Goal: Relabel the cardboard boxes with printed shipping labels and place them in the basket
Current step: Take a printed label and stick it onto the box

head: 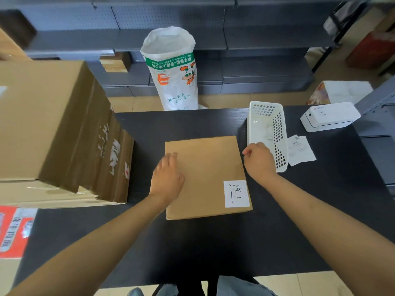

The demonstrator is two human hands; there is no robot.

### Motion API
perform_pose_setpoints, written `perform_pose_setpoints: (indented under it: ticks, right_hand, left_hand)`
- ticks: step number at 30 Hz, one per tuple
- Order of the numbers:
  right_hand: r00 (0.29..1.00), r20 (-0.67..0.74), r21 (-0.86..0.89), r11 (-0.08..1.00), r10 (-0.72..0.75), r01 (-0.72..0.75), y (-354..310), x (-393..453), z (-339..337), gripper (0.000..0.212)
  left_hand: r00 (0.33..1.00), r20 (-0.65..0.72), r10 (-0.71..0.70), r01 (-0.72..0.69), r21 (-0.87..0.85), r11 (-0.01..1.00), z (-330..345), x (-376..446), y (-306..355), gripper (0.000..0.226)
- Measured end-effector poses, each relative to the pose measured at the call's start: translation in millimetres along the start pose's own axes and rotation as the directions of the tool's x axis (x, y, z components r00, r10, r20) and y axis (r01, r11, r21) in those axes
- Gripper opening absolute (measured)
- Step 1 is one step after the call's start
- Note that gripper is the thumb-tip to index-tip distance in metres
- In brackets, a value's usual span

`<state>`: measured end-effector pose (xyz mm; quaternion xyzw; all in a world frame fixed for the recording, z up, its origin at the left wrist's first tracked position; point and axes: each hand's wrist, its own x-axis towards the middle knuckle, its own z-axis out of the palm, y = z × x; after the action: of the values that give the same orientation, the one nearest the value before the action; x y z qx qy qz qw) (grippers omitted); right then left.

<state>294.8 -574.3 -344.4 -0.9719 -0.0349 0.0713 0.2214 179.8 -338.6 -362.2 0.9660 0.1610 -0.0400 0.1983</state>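
A flat brown cardboard box (210, 167) lies in the middle of the black table (192, 242). A white handwritten label (236, 193) sticks to its near right corner. My left hand (167, 177) rests flat on the box's left edge. Just off the box's far right corner hovers my right hand (259, 160), fingers loosely curled, holding nothing, in front of the white plastic basket (266, 127). The basket holds a few small white scraps. A printed shipping label (300, 150) lies on the table right of the basket.
A stack of large cardboard boxes (57, 133) fills the table's left side. A white label printer (330, 116) sits at the far right corner. Behind the table stands a white woven sack (173, 71) against grey shelving (256, 50).
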Motion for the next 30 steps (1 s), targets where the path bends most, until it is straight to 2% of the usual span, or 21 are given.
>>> perform_pose_setpoints:
  ticks: [5,8,15,19,30]
  right_hand:
    - [0.999,0.024,-0.033,0.999,-0.024,0.025,-6,-12,-10,0.019]
    - [0.999,0.009,-0.045,0.998,-0.031,0.032,4,-21,-22,0.018]
    - [0.999,0.022,-0.056,0.998,0.031,-0.03,52,-32,-56,0.019]
    - [0.999,0.016,-0.039,0.998,0.04,-0.039,89,-28,-73,0.023]
    - [0.994,0.104,-0.097,0.994,-0.033,0.043,214,14,-131,0.022]
  left_hand:
    - [0.986,0.017,0.168,-0.166,0.29,0.943,-17,8,26,0.056]
    - [0.971,0.07,0.228,-0.237,0.379,0.895,-23,13,50,0.053]
    - [0.936,0.166,0.312,-0.353,0.414,0.839,-16,24,123,0.037]
    - [0.921,0.196,0.337,-0.389,0.395,0.832,0,26,174,0.044]
    - [0.941,0.166,0.296,-0.34,0.436,0.833,62,25,323,0.039]
